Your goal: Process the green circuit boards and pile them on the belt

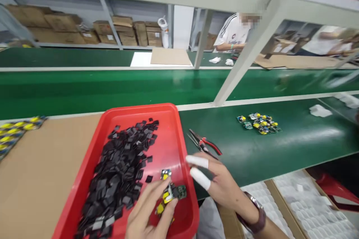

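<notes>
My left hand [150,211] is over the near right part of a red tray [179,138], its thumb and fingers closed on a small circuit board [168,196] with a yellow part. More small boards lie under and around these fingers, partly hidden. My right hand [220,181], with white covers on two fingertips and a watch at the wrist, hovers at the tray's right rim. Its fingers are apart with nothing between them. Many small black square pieces [120,168] are heaped in the tray's left and middle.
Red-handled pliers [204,143] and tweezers [193,141] lie right of the tray. A cluster of boards [263,123] sits farther right; more boards [14,132] rest on cardboard at left. A slanted post [246,48] rises beyond the bench. Across the green belt [126,87] a person works.
</notes>
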{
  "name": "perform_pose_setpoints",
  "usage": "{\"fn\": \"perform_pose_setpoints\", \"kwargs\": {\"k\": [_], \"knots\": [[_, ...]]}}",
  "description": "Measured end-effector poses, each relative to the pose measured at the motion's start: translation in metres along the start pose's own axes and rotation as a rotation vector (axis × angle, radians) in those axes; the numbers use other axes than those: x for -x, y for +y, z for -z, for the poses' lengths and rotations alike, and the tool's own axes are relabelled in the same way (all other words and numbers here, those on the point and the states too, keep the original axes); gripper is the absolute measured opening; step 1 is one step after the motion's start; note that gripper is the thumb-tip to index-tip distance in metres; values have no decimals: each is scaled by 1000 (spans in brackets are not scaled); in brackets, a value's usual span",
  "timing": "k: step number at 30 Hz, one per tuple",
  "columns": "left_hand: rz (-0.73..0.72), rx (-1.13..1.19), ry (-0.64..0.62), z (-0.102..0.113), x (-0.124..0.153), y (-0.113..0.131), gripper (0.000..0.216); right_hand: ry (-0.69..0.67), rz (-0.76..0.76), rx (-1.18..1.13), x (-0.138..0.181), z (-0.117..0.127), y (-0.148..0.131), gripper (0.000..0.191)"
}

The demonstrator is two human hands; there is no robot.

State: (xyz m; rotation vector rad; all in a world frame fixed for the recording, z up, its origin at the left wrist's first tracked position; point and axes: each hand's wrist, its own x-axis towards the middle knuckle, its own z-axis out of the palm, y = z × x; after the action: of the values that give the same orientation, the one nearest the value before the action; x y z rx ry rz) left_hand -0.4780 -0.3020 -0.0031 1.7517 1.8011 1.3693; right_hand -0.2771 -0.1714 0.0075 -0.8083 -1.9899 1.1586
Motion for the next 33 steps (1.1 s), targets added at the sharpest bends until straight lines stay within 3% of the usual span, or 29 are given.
{"fn": "perform_pose_setpoints", "kwargs": {"k": [3,8,12,17,25,29,33], "knots": [[-36,76,-71,5,0,15,42,-155,-175,-396,19,-17,-23,20],[-119,128,-189,12,8,29,44,-134,-454,-774,39,-34,-24,20],[-103,121,-244,15,15,30,44,-113,-458,-742,45,-32,-28,20],[9,156,-145,14,20,25,37,-39,-506,-771,53,-34,-31,21],[182,563,-105,-2,21,35,35,109,-436,-763,61,-44,-33,20],[211,531,-127,-4,22,35,35,195,-368,-659,60,-46,-34,11],[87,344,-173,-2,21,30,43,219,-217,-527,61,-44,-33,15]]}}
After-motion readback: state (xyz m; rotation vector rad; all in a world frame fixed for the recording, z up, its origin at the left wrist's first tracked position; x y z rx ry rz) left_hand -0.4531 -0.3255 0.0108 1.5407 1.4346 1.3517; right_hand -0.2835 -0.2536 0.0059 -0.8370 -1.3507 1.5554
